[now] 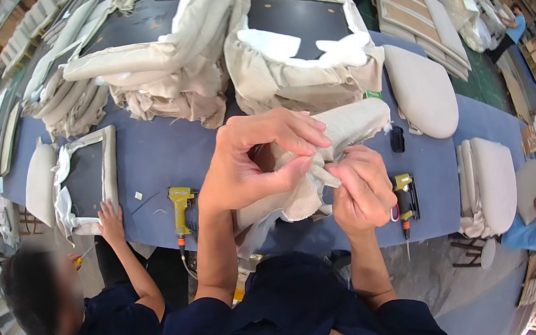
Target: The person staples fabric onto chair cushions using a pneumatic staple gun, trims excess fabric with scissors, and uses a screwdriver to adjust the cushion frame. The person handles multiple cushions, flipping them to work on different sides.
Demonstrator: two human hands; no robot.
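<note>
Lying across the middle of the long blue-topped worktable (pixel 161 156), the beige woven-fabric cushion cover (pixel 346 128) runs with its long axis from lower left to upper right, its far end pointing toward the rounded beige seat pad (pixel 421 90) and its loose near end drooping over the table's front edge. The left hand (pixel 259 158) comes up from the near edge with the forearm steep and the wrist bent over, thumb and fingertips pinching a fold of the cover's near end. The right hand (pixel 359 188), just beside it and nearly touching, is curled tight, fingers pinching the same fold from below. On the table left of the cover lies a yellow pneumatic staple gun (pixel 181 206); a second yellow and black staple gun (pixel 404 193) lies right of the right hand. Farther along the table's near edge to the left, another person's hand (pixel 110 220) rests on a fabric-wrapped rectangular frame (pixel 87 178).
</note>
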